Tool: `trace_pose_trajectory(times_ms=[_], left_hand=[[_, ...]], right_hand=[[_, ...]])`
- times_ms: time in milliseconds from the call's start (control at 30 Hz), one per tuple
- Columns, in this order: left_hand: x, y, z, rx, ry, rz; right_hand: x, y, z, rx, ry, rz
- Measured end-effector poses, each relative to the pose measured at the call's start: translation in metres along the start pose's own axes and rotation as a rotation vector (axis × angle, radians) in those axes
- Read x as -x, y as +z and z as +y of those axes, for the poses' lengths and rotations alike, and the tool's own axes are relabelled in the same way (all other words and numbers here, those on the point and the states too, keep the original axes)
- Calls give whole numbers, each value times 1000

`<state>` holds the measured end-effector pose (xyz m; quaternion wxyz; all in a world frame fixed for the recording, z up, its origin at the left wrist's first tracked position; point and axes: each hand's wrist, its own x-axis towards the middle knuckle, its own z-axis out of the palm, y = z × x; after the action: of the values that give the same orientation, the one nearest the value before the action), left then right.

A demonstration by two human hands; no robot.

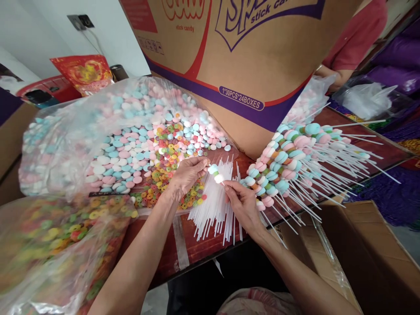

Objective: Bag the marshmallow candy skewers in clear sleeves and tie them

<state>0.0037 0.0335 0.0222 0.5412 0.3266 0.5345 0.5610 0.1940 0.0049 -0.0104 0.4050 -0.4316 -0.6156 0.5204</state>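
Fingers of the right hand [243, 205] are pinched shut around the candy skewer [217, 174] just below its white piece; those of the left hand [189, 173] draw close at its other end, though how tightly, and on what, cannot be told. The skewer hovers above loose white sticks [211, 214] near the front edge of the red-brown desk [162, 258]. Toward the desk's left side, an open clear bag [70, 124] holds pink, blue and white candies, with colourful gummy rings [166, 151] spilling before it; another bag [42, 262], cut off by the frame, contains more rings, blurred through plastic. Finished skewers [278, 159] pile toward the right end, some sticks overhanging the front edge. A large carton [236, 72] partly hides a bag of pale candies [303, 103] and reads "stick candy" and "1*30PCS*24BOXES"; its bigger lettering, beginning "Sp", is cropped. Print on the red pouch [87, 72] is illegible.
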Motion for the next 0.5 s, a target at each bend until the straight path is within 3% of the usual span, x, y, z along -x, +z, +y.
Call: trace_pose_trajectory(times_ms=[133,367,500], left_hand=[[13,-3,-2,101,-63,-6],[22,-5,-11,-157,103,72],[26,-6,-16,-114,111,96]], right_hand=[[1,-1,1,84,-42,-24],[3,-5,-1,255,-70,-102],[5,-1,3,226,-90,-84]])
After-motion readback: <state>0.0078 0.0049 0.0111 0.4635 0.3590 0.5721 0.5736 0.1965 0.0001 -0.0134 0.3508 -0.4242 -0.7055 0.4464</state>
